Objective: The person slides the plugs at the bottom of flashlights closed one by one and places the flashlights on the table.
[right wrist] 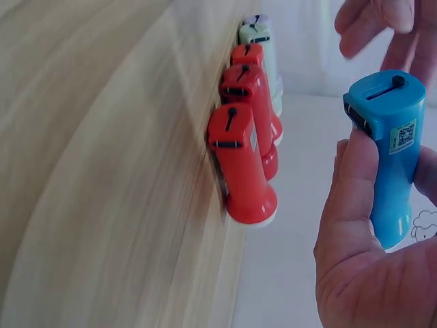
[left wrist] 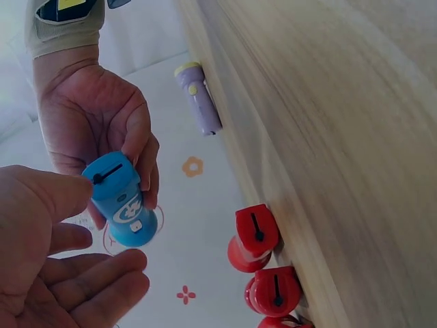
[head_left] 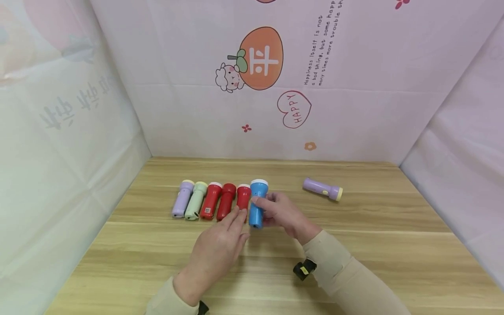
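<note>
My right hand (head_left: 286, 215) grips a blue flashlight (head_left: 256, 212) with a white head rim, thumb on one side and fingers on the other. In the right wrist view the blue flashlight (right wrist: 397, 164) is raised off the tabletop, its tail end towards the camera. Beside it my left hand (head_left: 218, 245) has relaxed, mostly straight fingers; its thumb overlaps the tail end in the left wrist view. The left fingertips lie over the lower part of a red flashlight (head_left: 243, 195) in the head view, partly hiding it. That red one ends the row nearest the blue flashlight.
Leftward the row continues with two red flashlights, one with a sticker (head_left: 211, 201) and one plain (head_left: 227, 201), then a pale green flashlight (head_left: 196, 202) and a purple flashlight (head_left: 183, 201). Another purple flashlight (head_left: 320, 188) lies apart at right. Printed cloth (head_left: 189, 118) walls the wooden table (head_left: 374, 218).
</note>
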The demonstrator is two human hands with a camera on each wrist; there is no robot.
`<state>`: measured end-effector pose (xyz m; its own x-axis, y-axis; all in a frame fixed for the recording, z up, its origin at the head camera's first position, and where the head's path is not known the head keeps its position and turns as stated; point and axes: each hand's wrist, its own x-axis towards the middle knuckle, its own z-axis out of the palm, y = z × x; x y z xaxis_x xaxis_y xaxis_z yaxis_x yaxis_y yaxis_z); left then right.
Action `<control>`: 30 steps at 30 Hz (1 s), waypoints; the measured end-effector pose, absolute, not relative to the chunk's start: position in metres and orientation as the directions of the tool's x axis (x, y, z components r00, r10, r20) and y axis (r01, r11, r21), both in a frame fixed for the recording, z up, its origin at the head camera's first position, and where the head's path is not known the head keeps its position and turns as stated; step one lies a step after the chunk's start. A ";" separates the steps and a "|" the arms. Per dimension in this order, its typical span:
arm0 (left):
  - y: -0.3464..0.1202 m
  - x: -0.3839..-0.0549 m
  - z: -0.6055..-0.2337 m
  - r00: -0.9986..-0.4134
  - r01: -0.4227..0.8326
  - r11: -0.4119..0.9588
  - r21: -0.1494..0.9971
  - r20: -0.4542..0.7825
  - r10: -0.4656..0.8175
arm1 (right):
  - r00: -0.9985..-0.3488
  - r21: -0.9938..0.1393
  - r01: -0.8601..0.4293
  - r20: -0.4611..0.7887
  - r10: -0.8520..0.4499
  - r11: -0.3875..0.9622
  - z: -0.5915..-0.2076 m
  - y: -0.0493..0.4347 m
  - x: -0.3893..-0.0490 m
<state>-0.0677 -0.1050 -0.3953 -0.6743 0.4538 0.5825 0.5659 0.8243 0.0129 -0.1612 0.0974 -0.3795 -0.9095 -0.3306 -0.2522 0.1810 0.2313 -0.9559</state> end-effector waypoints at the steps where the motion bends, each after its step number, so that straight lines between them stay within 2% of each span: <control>1: -0.106 -0.068 -0.396 -0.685 0.556 0.831 0.013 0.574 0.449 | -0.911 -0.955 0.183 -0.253 -0.325 0.232 -0.379 0.098 -0.163; 8: -0.110 -0.069 -0.398 -0.736 0.498 0.867 0.003 0.530 0.421 | -0.927 -0.937 0.201 -0.276 -0.255 0.286 -0.379 0.104 -0.172; 13: -0.111 -0.068 -0.400 -0.783 0.453 0.890 -0.047 0.457 0.422 | -0.936 -0.925 0.202 -0.279 -0.216 0.323 -0.382 0.104 -0.179; 20: -0.112 -0.067 -0.405 -0.886 0.368 0.929 -0.030 0.293 0.360 | -0.943 -0.846 0.179 -0.294 -0.158 0.502 -0.384 0.100 -0.186; 27: -0.115 -0.065 -0.408 -0.913 0.327 0.945 -0.011 0.253 0.319 | -0.956 -0.732 0.095 -0.255 -0.142 0.675 -0.387 0.092 -0.193; 30: -0.115 -0.065 -0.408 -0.923 0.314 0.949 -0.008 0.232 0.307 | -0.957 -0.690 0.097 -0.262 -0.122 0.717 -0.389 0.089 -0.196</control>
